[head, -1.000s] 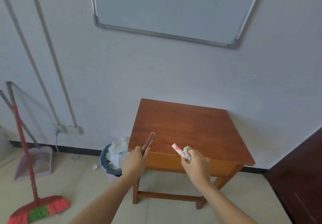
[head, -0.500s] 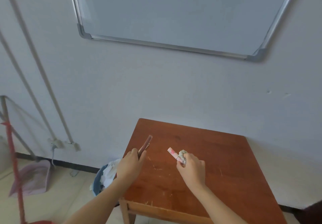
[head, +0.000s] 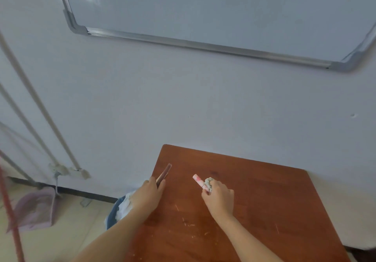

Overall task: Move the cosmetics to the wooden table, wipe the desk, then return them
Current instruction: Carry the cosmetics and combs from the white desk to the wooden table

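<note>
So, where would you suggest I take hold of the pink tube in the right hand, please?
I'd pinch the pink tube at its free end, which pokes up-left past the right hand; come from that side, across its narrow width. The other end is buried in that grip beside a patterned wad.

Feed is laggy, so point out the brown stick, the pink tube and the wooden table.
brown stick (head: 164,172): head view, exposed upper half.
pink tube (head: 198,180): head view, free pink end.
wooden table (head: 264,200): head view, bare top, right side.
</note>
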The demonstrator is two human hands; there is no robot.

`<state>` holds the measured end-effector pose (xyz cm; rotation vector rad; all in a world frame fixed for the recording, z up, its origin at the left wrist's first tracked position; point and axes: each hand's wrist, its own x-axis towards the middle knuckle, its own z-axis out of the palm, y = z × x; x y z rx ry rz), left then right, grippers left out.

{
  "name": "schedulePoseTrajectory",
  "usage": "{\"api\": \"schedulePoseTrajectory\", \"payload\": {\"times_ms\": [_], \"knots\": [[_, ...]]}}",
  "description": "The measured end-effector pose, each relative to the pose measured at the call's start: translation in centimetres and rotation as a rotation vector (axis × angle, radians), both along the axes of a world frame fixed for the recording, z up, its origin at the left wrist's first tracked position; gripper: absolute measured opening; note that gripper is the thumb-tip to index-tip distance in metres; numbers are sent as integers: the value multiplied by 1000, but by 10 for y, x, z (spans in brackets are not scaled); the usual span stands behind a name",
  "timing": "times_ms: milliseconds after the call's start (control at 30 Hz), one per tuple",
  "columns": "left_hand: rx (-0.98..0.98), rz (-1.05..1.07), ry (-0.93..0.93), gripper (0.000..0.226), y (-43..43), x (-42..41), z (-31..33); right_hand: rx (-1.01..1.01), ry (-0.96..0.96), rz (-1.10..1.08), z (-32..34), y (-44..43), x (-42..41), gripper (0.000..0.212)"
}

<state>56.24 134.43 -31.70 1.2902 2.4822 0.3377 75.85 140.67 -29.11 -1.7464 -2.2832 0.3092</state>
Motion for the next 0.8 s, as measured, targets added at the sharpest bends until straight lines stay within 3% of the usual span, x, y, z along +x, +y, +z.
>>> {"api": "schedulePoseTrajectory", "payload": {"times_ms": [367,800], "knots": [[-57,-131,99,42,80,-18,-11,-95,-86,-62,-9,52,-42,36],[-68,-3,157,40,127,-16,-28,-126,-144,40,-29,89,-49,29]]}}
